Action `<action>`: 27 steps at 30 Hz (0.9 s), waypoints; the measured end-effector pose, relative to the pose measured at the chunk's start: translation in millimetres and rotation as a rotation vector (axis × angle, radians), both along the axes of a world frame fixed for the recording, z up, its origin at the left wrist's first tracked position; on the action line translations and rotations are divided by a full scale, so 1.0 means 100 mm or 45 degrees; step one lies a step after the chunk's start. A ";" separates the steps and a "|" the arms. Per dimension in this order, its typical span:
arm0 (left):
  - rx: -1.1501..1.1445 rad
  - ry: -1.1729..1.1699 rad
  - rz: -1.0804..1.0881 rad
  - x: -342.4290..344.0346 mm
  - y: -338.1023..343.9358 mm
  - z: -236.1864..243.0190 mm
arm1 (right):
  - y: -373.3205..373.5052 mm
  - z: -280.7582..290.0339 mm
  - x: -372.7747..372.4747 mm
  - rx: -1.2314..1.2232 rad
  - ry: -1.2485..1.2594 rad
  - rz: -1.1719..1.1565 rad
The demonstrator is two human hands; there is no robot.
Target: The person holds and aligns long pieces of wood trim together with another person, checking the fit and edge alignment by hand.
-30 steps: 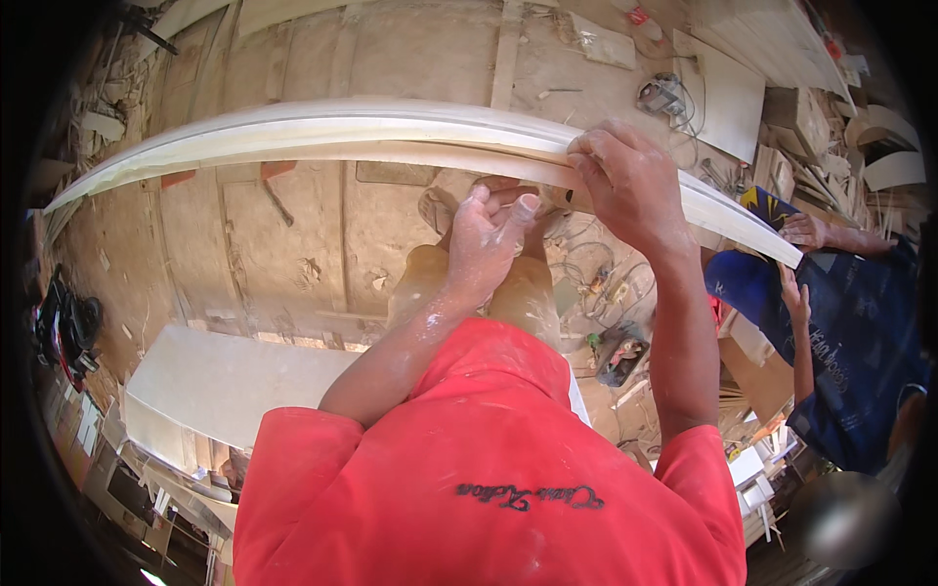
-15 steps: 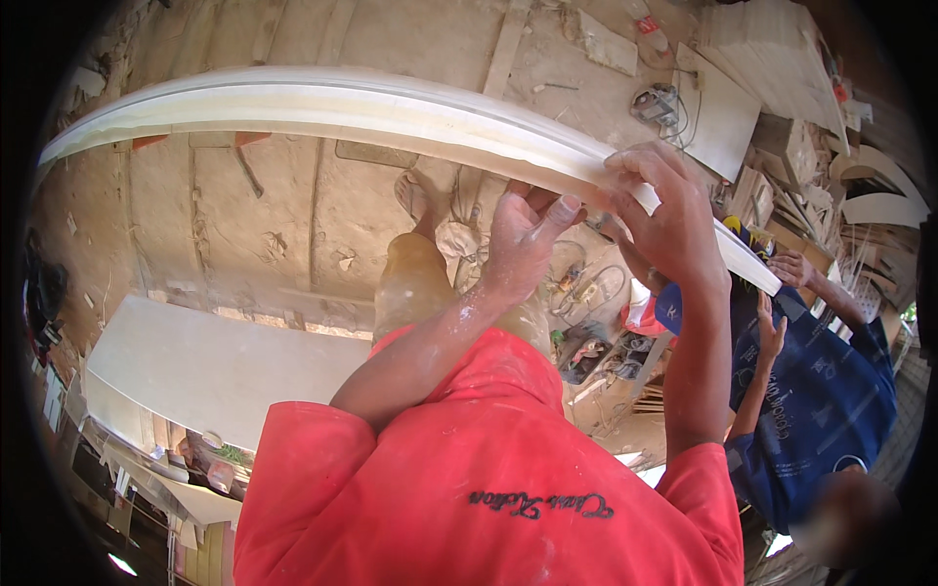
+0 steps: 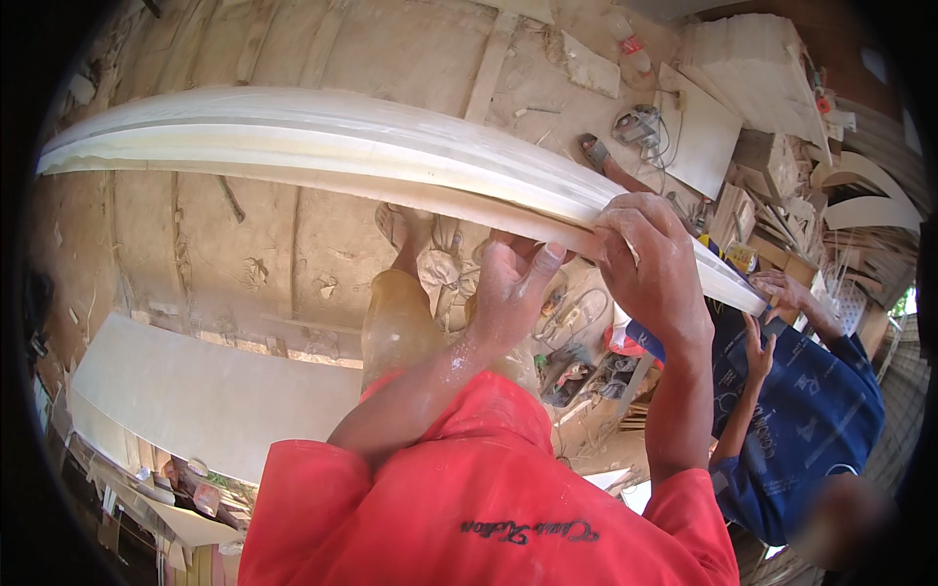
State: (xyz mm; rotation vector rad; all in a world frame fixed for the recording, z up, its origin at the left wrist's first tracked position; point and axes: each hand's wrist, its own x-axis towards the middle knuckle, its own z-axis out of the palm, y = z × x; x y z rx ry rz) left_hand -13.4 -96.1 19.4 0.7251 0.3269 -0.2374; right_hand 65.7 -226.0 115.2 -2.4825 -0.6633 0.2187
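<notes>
A long pale white strip (image 3: 332, 137) with layered, grooved lengths spans the view from the far left to the right. My right hand (image 3: 650, 269) is closed on its lower edge toward the right, fingers curled over it. My left hand (image 3: 513, 288) is just left of that, beneath the strip, thumb raised at the edge and fingers curled partly out of sight against its underside. A co-worker in a dark blue shirt (image 3: 801, 410) has a hand (image 3: 782, 293) at the strip's right end and the other hand (image 3: 757, 356) just below it.
The dusty floor (image 3: 234, 254) holds a power tool (image 3: 637, 130) with a cord, a bottle (image 3: 630, 44), a pale sheet (image 3: 711, 146) and stacked panels (image 3: 743, 63). Wood offcuts (image 3: 865, 195) pile at right. A pale board (image 3: 205, 391) lies lower left; my feet (image 3: 396, 225) are below the strip.
The strip and both my hands have shifted rightward and down in the picture. My left fingers are now more hidden under the strip's edge. A sandalled foot shows above the strip at right.
</notes>
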 end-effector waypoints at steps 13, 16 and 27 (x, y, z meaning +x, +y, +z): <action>0.074 0.083 0.195 -0.08 -0.05 0.05 | 0.02 -0.01 -0.05 -0.041 0.075 -0.003; 0.089 0.080 0.155 -0.11 -0.04 0.04 | 0.01 -0.03 -0.09 -0.014 0.056 -0.020; 0.123 0.122 0.128 -0.11 -0.02 0.12 | 0.01 -0.01 -0.09 -0.017 0.055 -0.017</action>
